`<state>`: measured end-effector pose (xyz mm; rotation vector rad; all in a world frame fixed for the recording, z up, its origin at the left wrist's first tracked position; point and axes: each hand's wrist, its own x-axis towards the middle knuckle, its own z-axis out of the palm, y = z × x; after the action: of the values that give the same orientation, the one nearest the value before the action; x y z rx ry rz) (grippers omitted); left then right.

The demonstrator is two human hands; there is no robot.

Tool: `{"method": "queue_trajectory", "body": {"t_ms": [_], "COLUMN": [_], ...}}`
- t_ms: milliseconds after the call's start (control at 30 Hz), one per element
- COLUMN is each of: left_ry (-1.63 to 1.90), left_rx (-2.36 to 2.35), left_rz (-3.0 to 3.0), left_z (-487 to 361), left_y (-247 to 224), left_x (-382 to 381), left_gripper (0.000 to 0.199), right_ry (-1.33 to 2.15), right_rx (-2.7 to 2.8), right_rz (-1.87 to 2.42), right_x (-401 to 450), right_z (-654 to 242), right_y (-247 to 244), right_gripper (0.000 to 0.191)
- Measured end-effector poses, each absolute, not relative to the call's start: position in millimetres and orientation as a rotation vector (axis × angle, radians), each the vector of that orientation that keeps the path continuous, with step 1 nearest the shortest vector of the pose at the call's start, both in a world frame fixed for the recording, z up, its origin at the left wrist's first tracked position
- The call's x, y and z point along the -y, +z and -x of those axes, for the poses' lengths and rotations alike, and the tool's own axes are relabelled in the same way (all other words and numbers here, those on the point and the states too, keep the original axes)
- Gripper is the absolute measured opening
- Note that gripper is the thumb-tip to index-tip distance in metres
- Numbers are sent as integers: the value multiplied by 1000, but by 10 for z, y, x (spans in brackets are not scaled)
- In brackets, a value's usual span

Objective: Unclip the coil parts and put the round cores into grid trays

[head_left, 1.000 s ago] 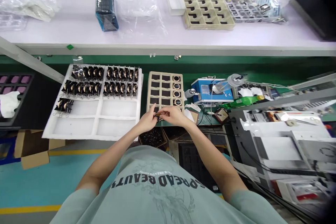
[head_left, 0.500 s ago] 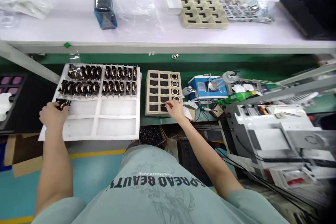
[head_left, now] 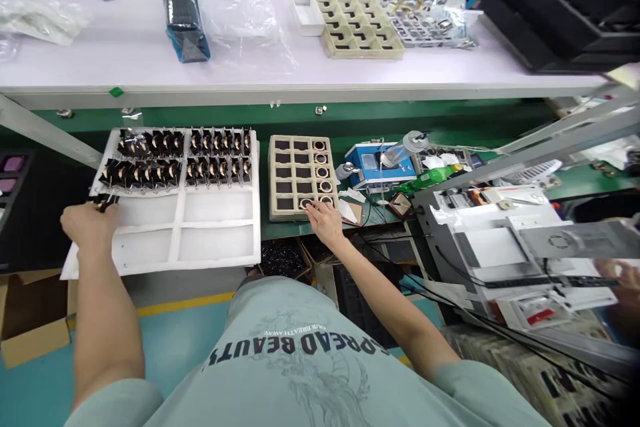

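**Two hands, two trays: rings at the hub, clips at nine**

Head camera: I take the beige tray (head_left: 283, 216) as the hub of my clock. The right hand (head_left: 325, 221) comes in at five o'clock, its fingertips together at a ring-shaped piece (head_left: 305, 203) in the middle column of the row nearest the person. The fingers touch that piece, but I can't tell from here whether they pinch it or only rest on it. The tray's three-o'clock column holds five more rings (head_left: 323, 172), the nearest partly behind the fingers.

At nine o'clock lies the white foam tray (head_left: 177, 213), its two far rows lined with black clipped pieces (head_left: 150, 173). Between eight and nine, the left hand (head_left: 93, 230) curls at the left end of the third row, fingers at a dark piece (head_left: 105, 200). The back of the hand hides how tightly they close, so I can't call that grip.

At three o'clock I have a blue device (head_left: 373, 173), then a green bottle (head_left: 435, 177).
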<state>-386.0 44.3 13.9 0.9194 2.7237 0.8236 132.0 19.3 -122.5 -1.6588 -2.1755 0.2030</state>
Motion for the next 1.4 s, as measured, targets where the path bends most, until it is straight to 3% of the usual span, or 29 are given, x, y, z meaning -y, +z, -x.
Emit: {"method": "queue_trajectory", "body": {"t_ms": [100, 200, 267, 467, 600, 800, 967, 1267, 1400], "left_ry": [1220, 1850, 1941, 1298, 1028, 991, 786, 884, 927], "left_rx": [-2672, -2151, -1772, -1117, -930, -994, -1014, -1108, -1162], "left_rz": [-818, -484, -371, -420, -447, -534, -556, -572, -468], "left_z": [3707, 3303, 2869, 1247, 652, 620, 511, 324, 330], "left_y": [202, 236, 216, 2, -7, 4, -45, -182, -246], "left_x": [-310, -233, -201, 1, 119, 113, 34, 74, 106], "left_gripper": [39, 27, 15, 28, 36, 36, 47, 46, 47], "right_ry": [285, 417, 520, 1222, 1566, 1653, 1623, 1587, 1667], "right_rx": [2002, 1836, 1759, 1390, 1156, 948, 1054, 1252, 1167], "right_rz": [1760, 1823, 1808, 1364, 1242, 1261, 1284, 1326, 1389], "right_x": [-248, -337, -333, 101, 399, 531, 629, 724, 825], "right_z": [-1270, -1255, -1236, -956, -855, -1027, -1162, -1188, -1211], "right_y": [-1193, -1120, -1032, -683, -591, -474, -370, -337, -415], "right_gripper": [32, 28, 26, 48, 52, 56, 51, 32, 34]}}
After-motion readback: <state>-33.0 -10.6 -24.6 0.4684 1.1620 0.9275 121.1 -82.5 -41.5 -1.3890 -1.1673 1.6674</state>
